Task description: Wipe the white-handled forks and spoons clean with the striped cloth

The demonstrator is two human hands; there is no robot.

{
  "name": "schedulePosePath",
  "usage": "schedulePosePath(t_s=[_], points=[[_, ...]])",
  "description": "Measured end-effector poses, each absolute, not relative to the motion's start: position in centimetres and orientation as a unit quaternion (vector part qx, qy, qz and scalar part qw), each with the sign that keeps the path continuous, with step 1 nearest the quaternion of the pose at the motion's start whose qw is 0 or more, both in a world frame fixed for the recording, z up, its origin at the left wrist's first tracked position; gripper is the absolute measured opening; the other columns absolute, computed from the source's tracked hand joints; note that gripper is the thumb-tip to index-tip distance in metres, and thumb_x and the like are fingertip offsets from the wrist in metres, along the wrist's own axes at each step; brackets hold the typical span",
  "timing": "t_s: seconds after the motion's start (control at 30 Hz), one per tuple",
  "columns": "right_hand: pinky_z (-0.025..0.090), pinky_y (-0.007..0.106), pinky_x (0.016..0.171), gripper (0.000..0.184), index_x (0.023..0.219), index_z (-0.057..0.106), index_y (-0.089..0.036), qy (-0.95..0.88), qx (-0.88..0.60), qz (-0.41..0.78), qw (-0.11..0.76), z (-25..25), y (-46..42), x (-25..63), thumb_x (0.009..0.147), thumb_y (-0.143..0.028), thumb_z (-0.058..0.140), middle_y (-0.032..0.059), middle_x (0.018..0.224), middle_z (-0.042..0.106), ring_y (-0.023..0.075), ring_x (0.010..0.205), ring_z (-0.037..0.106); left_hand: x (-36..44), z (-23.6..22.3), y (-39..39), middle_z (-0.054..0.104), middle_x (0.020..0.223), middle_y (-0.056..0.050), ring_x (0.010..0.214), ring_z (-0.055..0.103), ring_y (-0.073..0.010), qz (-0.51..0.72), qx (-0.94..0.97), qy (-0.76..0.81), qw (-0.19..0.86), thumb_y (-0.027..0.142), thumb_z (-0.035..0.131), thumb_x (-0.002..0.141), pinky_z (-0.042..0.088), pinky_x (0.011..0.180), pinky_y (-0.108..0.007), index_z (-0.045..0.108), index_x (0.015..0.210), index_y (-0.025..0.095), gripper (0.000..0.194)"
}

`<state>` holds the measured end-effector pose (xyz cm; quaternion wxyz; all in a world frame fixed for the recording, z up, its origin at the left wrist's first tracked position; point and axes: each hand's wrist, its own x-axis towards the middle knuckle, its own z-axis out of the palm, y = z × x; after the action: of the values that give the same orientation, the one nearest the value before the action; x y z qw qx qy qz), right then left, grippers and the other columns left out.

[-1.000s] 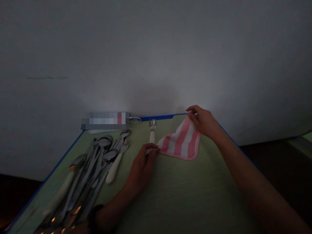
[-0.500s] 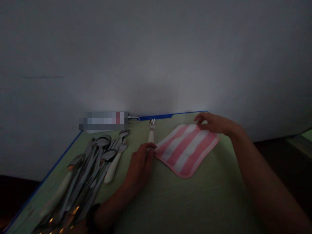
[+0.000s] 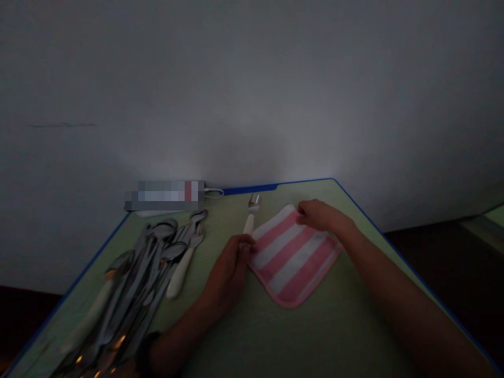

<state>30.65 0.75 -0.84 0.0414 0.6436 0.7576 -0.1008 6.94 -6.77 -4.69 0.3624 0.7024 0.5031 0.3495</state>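
My left hand (image 3: 232, 262) is closed around the lower handle of a fork (image 3: 249, 223). The fork has a white handle and metal tines that point away from me. At the left corner of a pink-and-white striped cloth (image 3: 293, 257), my left fingers meet the fabric. The cloth lies spread on the table, turned like a diamond. My right hand (image 3: 317, 214) is on its far edge, fingers curled together over the fabric. Left of my left hand lies a pile of metal cutlery (image 3: 145, 278), with a white-handled fork (image 3: 183, 268) on its near right side.
The light green table (image 3: 236, 341) has a blue edge and stands against a grey wall (image 3: 252, 94). A blurred-out box-like object (image 3: 165, 197) with a white cable (image 3: 214, 193) is at the back left. The room is dim.
My right hand has moved left and down and its fingers have closed on the cloth. The cloth has shifted slightly left and toward me. The fork in my left hand has tilted right.
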Motion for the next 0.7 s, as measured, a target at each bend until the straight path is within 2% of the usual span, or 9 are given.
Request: schedulePosePath(t_s=[0.07, 0.17, 0.23, 0.3, 0.4, 0.47, 0.6, 0.7], points=[[0.041, 0.031, 0.076, 0.028, 0.103, 0.051, -0.015, 0.752, 0.656, -0.056, -0.032, -0.8, 0.8, 30.2, 0.086, -0.031, 0.038, 0.0131, 0.107, 0.057, 0.0221, 0.094, 0.056, 6.9, -4.6, -6.8, 0.06, 0.092, -0.001, 0.087, 0.056, -0.0175, 0.353, 0.707, 0.5, 0.355, 0.028, 0.034, 0.092, 0.04, 0.078, -0.03, 0.049, 0.098, 0.023, 0.018], [0.04, 0.034, 0.08, 0.044, 0.117, 0.042, -0.017, 0.734, 0.672, -0.026, -0.094, -0.8, 1.0, 30.4, 0.084, -0.046, 0.04, 0.0134, 0.116, 0.052, 0.0242, 0.103, 0.051, 6.8, -4.4, -6.8, 0.059, 0.096, -0.001, 0.09, 0.055, -0.0173, 0.361, 0.708, 0.494, 0.352, 0.028, 0.033, 0.092, 0.039, 0.08, -0.029, 0.049, 0.099, 0.023, 0.018], [0.04, 0.038, 0.079, 0.061, 0.119, 0.041, -0.016, 0.716, 0.695, -0.048, -0.044, -0.9, 1.0, 31.3, 0.076, -0.058, 0.046, 0.0157, 0.115, 0.052, 0.0286, 0.105, 0.049, 6.8, -4.4, -6.8, 0.059, 0.096, -0.001, 0.091, 0.055, -0.0171, 0.366, 0.706, 0.494, 0.351, 0.028, 0.034, 0.092, 0.039, 0.08, -0.029, 0.049, 0.099, 0.023, 0.018], [0.04, 0.039, 0.077, 0.067, 0.114, 0.046, -0.013, 0.703, 0.706, -0.082, 0.033, -1.0, 1.1, 32.3, 0.07, -0.064, 0.049, 0.0181, 0.111, 0.053, 0.0304, 0.102, 0.05, 6.7, -4.4, -6.8, 0.059, 0.096, -0.001, 0.091, 0.055, -0.017, 0.368, 0.704, 0.496, 0.35, 0.028, 0.034, 0.092, 0.039, 0.08, -0.029, 0.049, 0.099, 0.023, 0.017], [0.04, 0.036, 0.073, 0.054, 0.101, 0.055, -0.013, 0.708, 0.692, -0.087, 0.109, -1.0, 1.1, 33.2, 0.069, -0.056, 0.055, 0.0182, 0.109, 0.053, 0.0297, 0.098, 0.053, 6.7, -4.5, -6.7, 0.06, 0.096, -0.001, 0.092, 0.055, -0.0173, 0.375, 0.697, 0.501, 0.35, 0.027, 0.035, 0.092, 0.039, 0.08, -0.029, 0.049, 0.099, 0.023, 0.016], [0.039, 0.033, 0.068, 0.039, 0.097, 0.056, -0.015, 0.719, 0.682, -0.073, 0.113, -0.7, 1.0, 32.9, 0.072, -0.044, 0.055, 0.0157, 0.106, 0.056, 0.0275, 0.094, 0.054, 6.7, -4.5, -6.7, 0.06, 0.096, -0.001, 0.093, 0.055, -0.0174, 0.39, 0.689, 0.495, 0.358, 0.026, 0.036, 0.091, 0.039, 0.082, -0.03, 0.049, 0.099, 0.023, 0.015], [0.034, 0.027, 0.059, 0.022, 0.094, 0.052, -0.016, 0.759, 0.648, -0.048, 0.04, 0.6, 0.7, 31.6, 0.073, -0.023, 0.047, 0.01, 0.092, 0.061, 0.0199, 0.079, 0.055, 6.8, -4.5, -6.7, 0.061, 0.093, -0.001, 0.092, 0.057, -0.0172, 0.435, 0.654, 0.474, 0.398, 0.026, 0.038, 0.091, 0.039, 0.085, -0.032, 0.049, 0.098, 0.022, 0.014], [0.031, 0.025, 0.056, 0.015, 0.086, 0.051, -0.017, 0.815, 0.575, -0.067, -0.015, 2.1, -0.2, 30.6, 0.072, -0.022, 0.047, 0.006, 0.084, 0.06, 0.0158, 0.072, 0.052, 6.7, -4.8, -6.5, 0.061, 0.094, -0.001, 0.092, 0.057, -0.0181, 0.466, 0.621, 0.471, 0.418, 0.028, 0.04, 0.089, 0.04, 0.086, -0.033, 0.05, 0.097, 0.022, 0.014]])
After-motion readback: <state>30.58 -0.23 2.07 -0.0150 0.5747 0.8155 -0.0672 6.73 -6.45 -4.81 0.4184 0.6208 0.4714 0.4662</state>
